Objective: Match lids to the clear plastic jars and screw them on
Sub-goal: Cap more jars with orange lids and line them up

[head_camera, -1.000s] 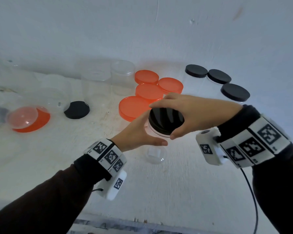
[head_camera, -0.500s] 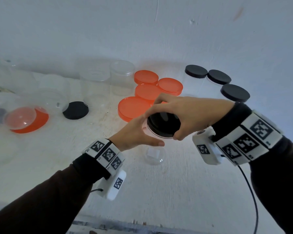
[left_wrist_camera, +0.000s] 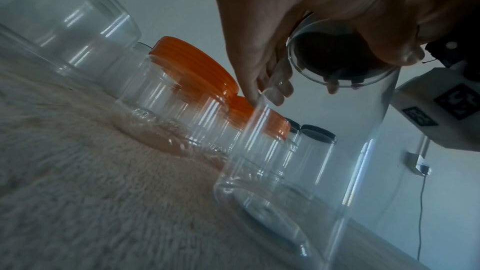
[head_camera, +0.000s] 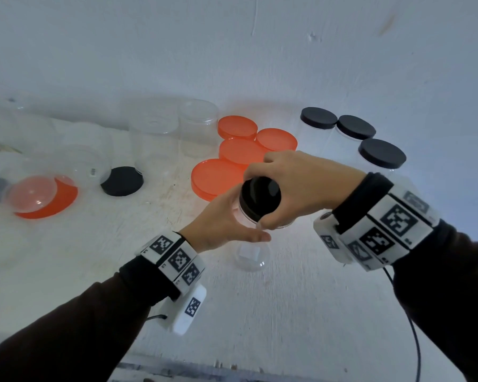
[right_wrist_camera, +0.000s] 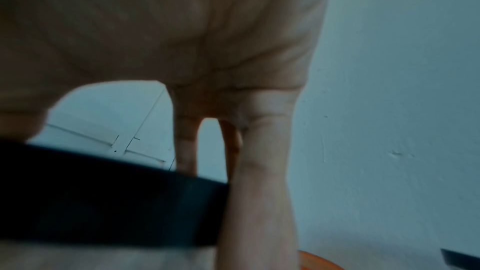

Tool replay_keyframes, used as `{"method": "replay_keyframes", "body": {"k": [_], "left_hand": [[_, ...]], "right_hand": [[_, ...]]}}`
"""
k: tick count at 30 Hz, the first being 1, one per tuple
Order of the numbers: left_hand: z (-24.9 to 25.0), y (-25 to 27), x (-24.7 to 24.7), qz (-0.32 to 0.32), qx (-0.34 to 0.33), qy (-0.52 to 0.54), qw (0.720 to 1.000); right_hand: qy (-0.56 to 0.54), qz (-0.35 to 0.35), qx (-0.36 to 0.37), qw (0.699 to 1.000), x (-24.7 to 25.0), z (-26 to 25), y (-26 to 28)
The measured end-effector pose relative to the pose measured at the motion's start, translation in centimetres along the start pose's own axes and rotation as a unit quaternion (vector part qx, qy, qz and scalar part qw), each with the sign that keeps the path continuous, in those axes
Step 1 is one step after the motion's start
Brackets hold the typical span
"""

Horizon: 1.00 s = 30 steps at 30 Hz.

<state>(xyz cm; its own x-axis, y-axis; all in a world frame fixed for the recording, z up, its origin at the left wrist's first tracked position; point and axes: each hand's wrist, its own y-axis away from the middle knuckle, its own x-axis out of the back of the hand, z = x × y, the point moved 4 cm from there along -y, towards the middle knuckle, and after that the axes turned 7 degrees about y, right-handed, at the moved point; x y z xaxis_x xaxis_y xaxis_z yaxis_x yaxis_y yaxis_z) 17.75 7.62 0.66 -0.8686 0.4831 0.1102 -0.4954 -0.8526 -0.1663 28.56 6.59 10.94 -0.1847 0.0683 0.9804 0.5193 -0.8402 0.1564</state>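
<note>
A tall clear plastic jar (head_camera: 255, 244) stands upright on a rough, off-white table top (head_camera: 287, 312) with a worn, streaked finish and faint stains; the left hand (head_camera: 221, 224) wraps round the jar's upper wall, thumb across the near side, while the right hand (head_camera: 301, 186) curls over a round glossy black screw lid (head_camera: 260, 195) sitting on the jar's mouth, fingers and thumb gripping its rim; in the right wrist view the black lid (right_wrist_camera: 103, 196) fills the lower left under the fingers (right_wrist_camera: 259, 182), too blurred to tell whether it sits level; in the left wrist view the jar (left_wrist_camera: 298, 171) rises from the table with the lid's dark underside seen through its wall. Just behind the held jar stands a cluster of four clear jars with flat orange lids (head_camera: 240, 153); behind it and to its right, three tall clear jars with matte black lids (head_camera: 356, 136); behind the held jar to its left, two open clear jars (head_camera: 174, 133) near the wall; further left of it, a loose black lid (head_camera: 122, 181) lying flat, and beyond that a loose orange lid (head_camera: 58, 199) with a clear jar (head_camera: 31, 193) lying over it. A pale, bluish-white plastered wall (head_camera: 232, 51) with small dents and a reddish smudge rises directly behind the table; a thin black cable (head_camera: 414, 326) hangs from the right wrist.
</note>
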Motion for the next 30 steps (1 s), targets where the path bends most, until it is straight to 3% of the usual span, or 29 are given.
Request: {"method": "replay_keyframes", "body": {"k": [7,16,23,30], "left_hand": [[-0.2,0.2,-0.2,0.023,-0.005,0.0,1.0],[0.1,0.2,-0.3,-0.03,-0.007,-0.002,1.0],[0.0,0.0,-0.2,-0.039,0.007,0.002,0.999],[0.1,0.0,-0.1,-0.026,-0.001,-0.01,1.0]], "right_hand": [[0.017,0.064,-0.066,0.996,-0.3,-0.6,0.4],[-0.061,-0.06,0.025,0.996,0.1,0.3,1.3],[-0.097,-0.088,0.057,0.99,-0.1,0.3,1.3],[-0.095,-0.069,0.066,0.991,-0.3,0.4,1.2]]}}
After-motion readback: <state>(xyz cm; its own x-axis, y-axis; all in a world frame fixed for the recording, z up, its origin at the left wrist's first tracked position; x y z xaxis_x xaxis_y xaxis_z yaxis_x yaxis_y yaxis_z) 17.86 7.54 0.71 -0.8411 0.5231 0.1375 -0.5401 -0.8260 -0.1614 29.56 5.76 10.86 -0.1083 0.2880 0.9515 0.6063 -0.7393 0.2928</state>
